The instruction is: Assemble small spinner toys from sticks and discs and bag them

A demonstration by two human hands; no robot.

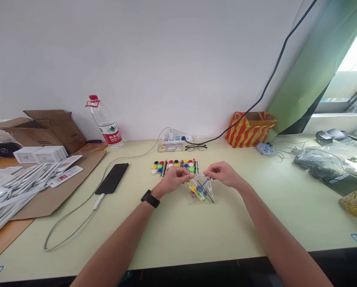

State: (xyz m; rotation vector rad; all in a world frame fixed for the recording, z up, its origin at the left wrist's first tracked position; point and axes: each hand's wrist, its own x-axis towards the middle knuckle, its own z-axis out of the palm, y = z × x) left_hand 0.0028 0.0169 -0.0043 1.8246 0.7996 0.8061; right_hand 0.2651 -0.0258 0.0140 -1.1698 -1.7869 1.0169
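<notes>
Head view: left hand [172,180] and right hand [223,174], grip pinched narrow, hold the top of a clear, crinkled plastic bag [201,189] of thin colored sticks [197,192] over the smooth worktop [196,235], before round colored discs [176,165] and black-framed glasses [196,147].

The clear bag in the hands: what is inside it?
The bag holds a yellow stick, a blue stick, a dark stick and small coloured pieces; what lies beneath them is covered.
</notes>
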